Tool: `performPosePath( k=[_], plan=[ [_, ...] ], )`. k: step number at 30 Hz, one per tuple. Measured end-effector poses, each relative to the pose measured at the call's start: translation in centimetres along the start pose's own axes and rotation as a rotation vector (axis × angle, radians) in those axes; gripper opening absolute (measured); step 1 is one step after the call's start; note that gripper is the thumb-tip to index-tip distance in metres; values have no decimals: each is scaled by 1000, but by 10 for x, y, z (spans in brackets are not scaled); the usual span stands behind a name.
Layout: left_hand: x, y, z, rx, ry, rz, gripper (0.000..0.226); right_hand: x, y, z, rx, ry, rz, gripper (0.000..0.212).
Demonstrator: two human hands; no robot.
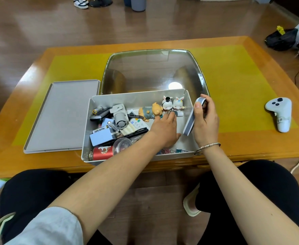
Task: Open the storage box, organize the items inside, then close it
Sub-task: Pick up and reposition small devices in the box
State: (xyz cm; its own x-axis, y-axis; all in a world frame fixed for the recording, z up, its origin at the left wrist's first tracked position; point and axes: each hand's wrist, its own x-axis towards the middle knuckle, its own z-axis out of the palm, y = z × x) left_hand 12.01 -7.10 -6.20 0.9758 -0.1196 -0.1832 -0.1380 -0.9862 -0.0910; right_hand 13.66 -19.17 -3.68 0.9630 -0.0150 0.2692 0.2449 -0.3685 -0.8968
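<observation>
The grey storage box [140,97] stands open at the table's near edge, full of small items. Its flat grey lid [62,117] lies on the table to the left. My left hand [164,129] reaches into the box with fingers spread flat beside a yellow bear figure [151,112]. My right hand [205,121] grips a flat grey-blue device [192,117] upright against the box's right wall. Two white rabbit figures [173,103] stand in the far right corner. On the left of the box lie a grey mini fan [119,115], batteries, a blue Heybright box [102,137] and a red can [102,152].
A clear domed cover [154,71] sits on the table behind the box. A white controller [280,114] lies at the table's right. My knees are under the table's near edge. A black bag [280,39] lies on the floor at the far right.
</observation>
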Motion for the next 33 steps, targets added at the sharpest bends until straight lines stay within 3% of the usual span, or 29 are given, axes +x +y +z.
performPosePath(
  k=[12, 16, 19, 23, 25, 29, 33],
  plan=[
    [-1, -2, 3, 20, 58, 4, 68, 0, -1, 0, 12, 9, -26, 53],
    [-4, -9, -1, -20, 109, 34, 56, -1, -2, 0, 18, 27, -37, 50],
    [-12, -23, -9, -185, 155, 23, 49, 0, 0, 1, 57, 36, -27, 46],
    [-28, -37, -15, -605, 68, 91, 58, 3, 4, 2, 35, 30, -2, 48],
    [-33, -32, -15, -742, 106, 105, 43, 3, 4, 3, 43, 8, -4, 48],
    [-35, -31, -18, -919, 285, -47, 23, 6, 6, 2, 50, 54, -21, 32],
    [-32, -44, -19, -950, 242, -136, 26, 7, 5, 0, 15, -1, -33, 24]
  ],
)
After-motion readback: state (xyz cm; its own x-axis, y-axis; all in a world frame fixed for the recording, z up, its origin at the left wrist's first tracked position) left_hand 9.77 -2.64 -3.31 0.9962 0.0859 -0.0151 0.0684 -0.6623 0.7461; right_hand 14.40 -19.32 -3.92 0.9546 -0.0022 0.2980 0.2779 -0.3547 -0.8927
